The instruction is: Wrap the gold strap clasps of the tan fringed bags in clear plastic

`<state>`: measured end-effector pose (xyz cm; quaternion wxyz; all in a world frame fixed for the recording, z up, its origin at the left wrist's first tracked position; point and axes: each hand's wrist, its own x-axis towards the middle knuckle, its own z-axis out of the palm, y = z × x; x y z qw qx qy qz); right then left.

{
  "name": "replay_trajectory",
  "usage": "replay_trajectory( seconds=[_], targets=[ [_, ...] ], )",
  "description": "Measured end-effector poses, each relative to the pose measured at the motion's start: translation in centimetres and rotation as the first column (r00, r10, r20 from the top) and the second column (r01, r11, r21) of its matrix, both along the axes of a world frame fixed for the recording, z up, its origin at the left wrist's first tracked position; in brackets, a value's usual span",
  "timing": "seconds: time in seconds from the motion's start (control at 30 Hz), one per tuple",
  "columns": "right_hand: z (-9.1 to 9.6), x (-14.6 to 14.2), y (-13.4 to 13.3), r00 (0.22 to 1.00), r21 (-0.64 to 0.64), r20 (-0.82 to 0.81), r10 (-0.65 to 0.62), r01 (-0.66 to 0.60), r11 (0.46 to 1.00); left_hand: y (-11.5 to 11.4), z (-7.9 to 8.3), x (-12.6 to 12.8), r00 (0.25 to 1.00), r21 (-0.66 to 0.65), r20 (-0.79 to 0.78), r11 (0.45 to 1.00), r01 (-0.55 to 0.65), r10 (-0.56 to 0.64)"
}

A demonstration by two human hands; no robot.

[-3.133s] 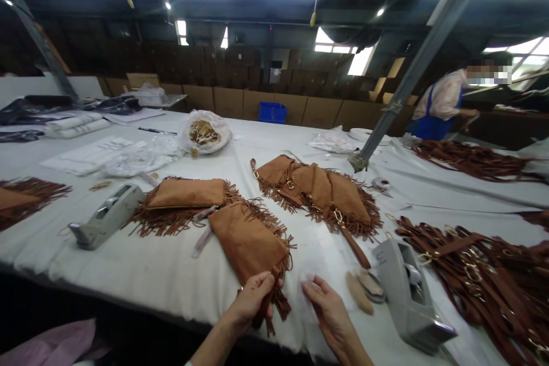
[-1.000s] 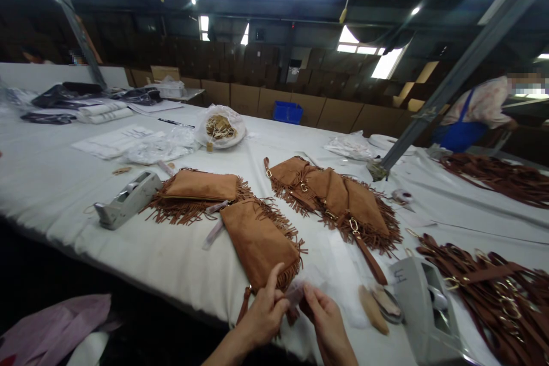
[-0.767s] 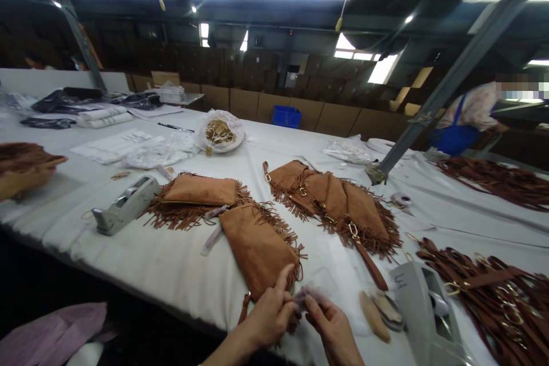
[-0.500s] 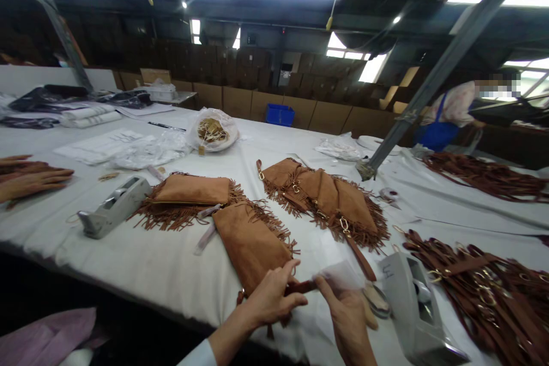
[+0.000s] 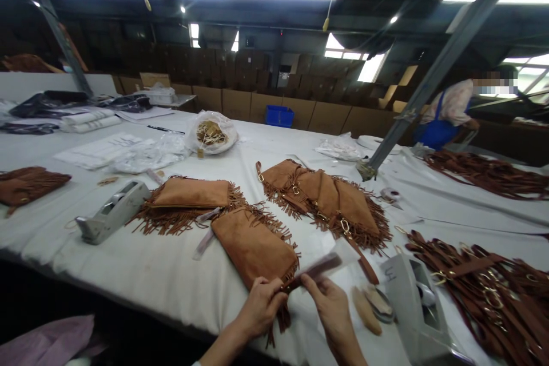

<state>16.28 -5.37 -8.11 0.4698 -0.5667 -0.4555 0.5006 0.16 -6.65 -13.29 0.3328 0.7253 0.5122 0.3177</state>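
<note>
At the table's near edge, my left hand (image 5: pixel 262 307) pinches the end of a brown wrist strap (image 5: pixel 319 270) beside the corner of a tan fringed suede pouch (image 5: pixel 253 243). Closed on the same strap farther along is my right hand (image 5: pixel 333 311), thumb on top. A clear plastic sleeve (image 5: pixel 348 256) covers the strap's far part, which points up to the right. Behind the held pouch lies another fringed pouch (image 5: pixel 191 191), and several more overlap in a pile (image 5: pixel 326 191) with gold clasps and straps.
A grey tape dispenser (image 5: pixel 418 303) stands right of my right hand, a second dispenser (image 5: pixel 114 209) at left. Brown straps with gold rings (image 5: pixel 480 291) lie heaped at right. A metal post (image 5: pixel 437 74) rises from the table. A person in a blue apron (image 5: pixel 437 123) is at far right.
The strap now shows lengthwise inside the sleeve, angled up to the right. My left hand's fingers have closed in. Another person's hands at far left have gone, leaving a fringed brown piece uncovered.
</note>
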Motion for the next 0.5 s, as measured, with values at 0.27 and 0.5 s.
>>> replay_trajectory(
  seconds=[0.27,0.5],
  targets=[
    [-6.1,-1.3,-0.8,0.997,-0.021,0.060,0.051,-0.050,0.999,0.2,-1.0,0.0,0.998,-0.009,0.005,0.998,-0.055,0.055],
    [-3.8,-0.2,0.6,0.995,0.040,0.082,0.060,-0.063,0.997,-0.9,-1.1,-1.5,0.986,0.227,-0.129,0.971,-0.071,0.102]
  ],
)
